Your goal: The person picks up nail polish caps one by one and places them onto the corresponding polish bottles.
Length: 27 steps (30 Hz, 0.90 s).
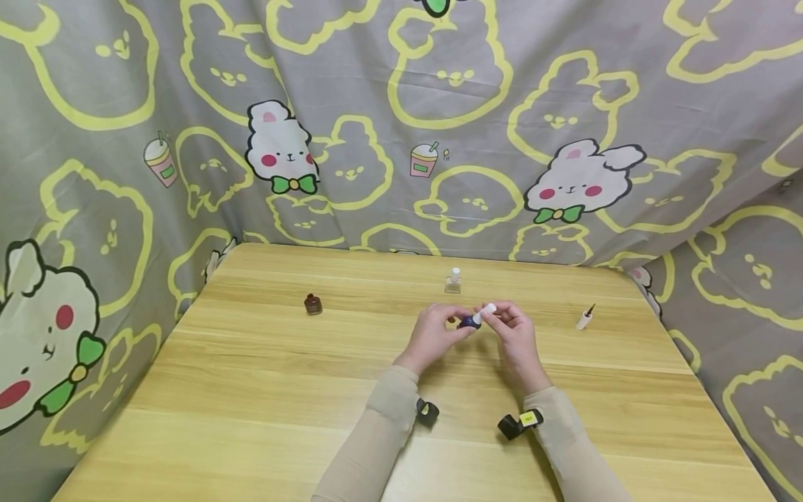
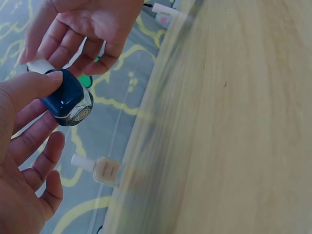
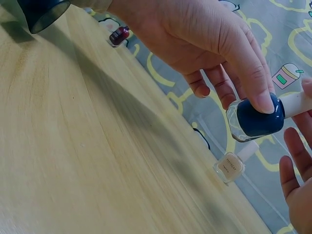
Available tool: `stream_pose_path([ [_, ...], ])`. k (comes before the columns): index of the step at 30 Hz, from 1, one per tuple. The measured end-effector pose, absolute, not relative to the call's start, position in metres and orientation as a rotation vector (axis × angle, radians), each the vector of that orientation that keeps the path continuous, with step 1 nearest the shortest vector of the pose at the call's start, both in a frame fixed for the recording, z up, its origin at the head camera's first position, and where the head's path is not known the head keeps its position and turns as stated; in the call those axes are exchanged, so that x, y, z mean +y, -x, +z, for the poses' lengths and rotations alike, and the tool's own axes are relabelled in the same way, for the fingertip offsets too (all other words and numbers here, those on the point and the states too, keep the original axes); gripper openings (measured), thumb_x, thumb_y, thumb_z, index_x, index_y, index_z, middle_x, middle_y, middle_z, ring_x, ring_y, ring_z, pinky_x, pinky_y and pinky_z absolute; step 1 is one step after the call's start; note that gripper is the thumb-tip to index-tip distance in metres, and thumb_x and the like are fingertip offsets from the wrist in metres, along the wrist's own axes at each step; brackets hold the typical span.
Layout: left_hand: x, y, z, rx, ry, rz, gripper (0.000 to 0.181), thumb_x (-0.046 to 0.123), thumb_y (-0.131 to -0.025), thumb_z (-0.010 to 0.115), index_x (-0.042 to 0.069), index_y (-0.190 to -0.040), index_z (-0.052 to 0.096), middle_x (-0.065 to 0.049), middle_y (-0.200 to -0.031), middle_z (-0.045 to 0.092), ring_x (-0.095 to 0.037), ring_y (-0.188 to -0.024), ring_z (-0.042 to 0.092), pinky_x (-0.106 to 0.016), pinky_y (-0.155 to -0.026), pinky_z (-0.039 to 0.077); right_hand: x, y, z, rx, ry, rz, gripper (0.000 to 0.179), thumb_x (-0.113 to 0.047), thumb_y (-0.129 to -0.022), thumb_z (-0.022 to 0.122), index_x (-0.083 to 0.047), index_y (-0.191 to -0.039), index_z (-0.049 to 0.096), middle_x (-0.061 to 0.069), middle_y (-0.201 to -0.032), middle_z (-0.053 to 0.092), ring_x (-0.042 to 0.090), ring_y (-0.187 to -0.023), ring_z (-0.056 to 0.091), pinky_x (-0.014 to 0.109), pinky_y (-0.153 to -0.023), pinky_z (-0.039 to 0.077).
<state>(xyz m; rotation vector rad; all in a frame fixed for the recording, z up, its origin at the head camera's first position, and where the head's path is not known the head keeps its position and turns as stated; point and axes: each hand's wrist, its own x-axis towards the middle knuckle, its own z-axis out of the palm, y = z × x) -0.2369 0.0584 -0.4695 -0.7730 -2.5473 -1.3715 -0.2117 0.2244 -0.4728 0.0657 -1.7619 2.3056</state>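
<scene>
My left hand (image 1: 434,336) pinches a dark blue nail polish bottle (image 2: 68,97) between thumb and fingers, its other fingers loosely spread in the left wrist view. The bottle is tilted, its clear glass base away from the cap. My right hand (image 1: 516,333) pinches the white cap (image 1: 487,310) at the bottle's neck. In the right wrist view the cap (image 3: 296,103) meets the blue glass, and no brush shows between them. Both hands are held over the far half of the table, close together.
A nude nail polish bottle (image 1: 453,283) with a white cap stands behind my hands. At the left is a dark red bottle (image 1: 313,305) without a cap. A white cap (image 1: 585,320) with its brush pointing up stands at the right. A patterned curtain (image 1: 351,139) hangs behind the wooden table (image 1: 251,404).
</scene>
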Motion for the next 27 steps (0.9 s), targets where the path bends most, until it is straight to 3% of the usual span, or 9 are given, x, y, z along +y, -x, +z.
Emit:
stream_pose_path([
  [11, 0.0609, 0.2353, -0.4716, -2.566, 0.805, -1.279, 0.024, 0.031, -0.083, 0.077, 0.020, -0.105, 0.074, 0.008, -0.103, 0.075, -0.011, -0.091, 0.061, -0.018, -0.078, 0.043, 0.2242, 0.2123, -0.4716, -1.811, 0.079, 2.223, 0.022, 0.004, -0.084, 0.071, -0.014, -0.080, 0.059, -0.008, -0.078, 0.065, 0.005, -0.075, 0.059, 0.019, -0.069, 0.048],
  [27, 0.0654, 0.2339, -0.4725, -2.556, 0.836, -1.257, 0.024, 0.032, -0.084, 0.076, 0.020, -0.104, 0.074, 0.008, -0.102, 0.075, -0.011, -0.089, 0.062, -0.016, -0.077, 0.043, 0.2235, 0.2131, -0.4710, -1.800, 0.154, 2.158, 0.027, 0.004, -0.082, 0.073, -0.012, -0.075, 0.052, -0.008, -0.073, 0.059, 0.005, -0.069, 0.054, 0.016, -0.061, 0.045],
])
